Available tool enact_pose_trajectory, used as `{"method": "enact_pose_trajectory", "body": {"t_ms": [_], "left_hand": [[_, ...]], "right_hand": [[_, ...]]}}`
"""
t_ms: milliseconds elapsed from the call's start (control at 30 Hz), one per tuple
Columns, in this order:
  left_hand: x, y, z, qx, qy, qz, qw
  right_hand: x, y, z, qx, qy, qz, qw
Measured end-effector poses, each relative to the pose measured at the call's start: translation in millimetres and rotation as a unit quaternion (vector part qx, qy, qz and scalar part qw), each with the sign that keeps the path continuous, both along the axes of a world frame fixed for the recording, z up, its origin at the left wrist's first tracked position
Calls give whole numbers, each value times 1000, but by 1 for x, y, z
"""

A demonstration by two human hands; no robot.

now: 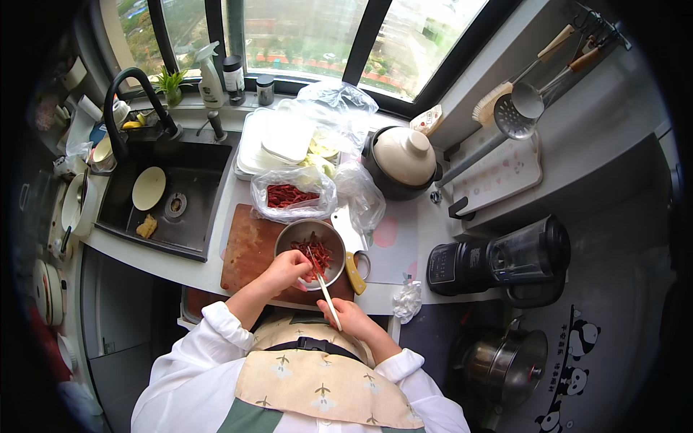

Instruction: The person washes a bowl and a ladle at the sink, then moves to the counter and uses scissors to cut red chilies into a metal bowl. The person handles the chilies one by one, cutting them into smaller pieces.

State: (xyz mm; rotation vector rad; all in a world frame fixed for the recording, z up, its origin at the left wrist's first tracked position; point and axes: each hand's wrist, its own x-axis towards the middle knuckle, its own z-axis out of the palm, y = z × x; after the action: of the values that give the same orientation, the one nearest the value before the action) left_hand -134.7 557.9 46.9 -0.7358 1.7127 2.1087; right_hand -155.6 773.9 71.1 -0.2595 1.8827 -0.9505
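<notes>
Above a steel bowl, my right hand grips the white handles of scissors, their blades pointing into the bowl. The fingers of my left hand pinch a dried red chili beside the blades; its outline is partly hidden. Cut dried red chilies lie in the bowl. Under it is a wooden cutting board. A clear plastic bag of whole dried red chilies sits just behind. To the bowl's right rests a cleaver with a yellowish handle.
Left is a black sink with a plate and faucet. White plastic containers and a lidded clay pot stand behind. A blender, crumpled tissue and steel pot are at right.
</notes>
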Motion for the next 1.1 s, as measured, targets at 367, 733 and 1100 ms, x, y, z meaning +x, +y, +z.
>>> {"method": "enact_pose_trajectory", "body": {"t_ms": [367, 733, 1100], "left_hand": [[-11, 1, 22, -462, 69, -132, 874], [-100, -121, 37, -720, 98, -120, 677], [-127, -119, 2, -759, 46, -324, 563]], "right_hand": [[-6, 0, -12, -17, -117, -55, 992], [5, 22, 13, 19, -5, -56, 998], [10, 29, 13, 2, 62, -49, 997]]}}
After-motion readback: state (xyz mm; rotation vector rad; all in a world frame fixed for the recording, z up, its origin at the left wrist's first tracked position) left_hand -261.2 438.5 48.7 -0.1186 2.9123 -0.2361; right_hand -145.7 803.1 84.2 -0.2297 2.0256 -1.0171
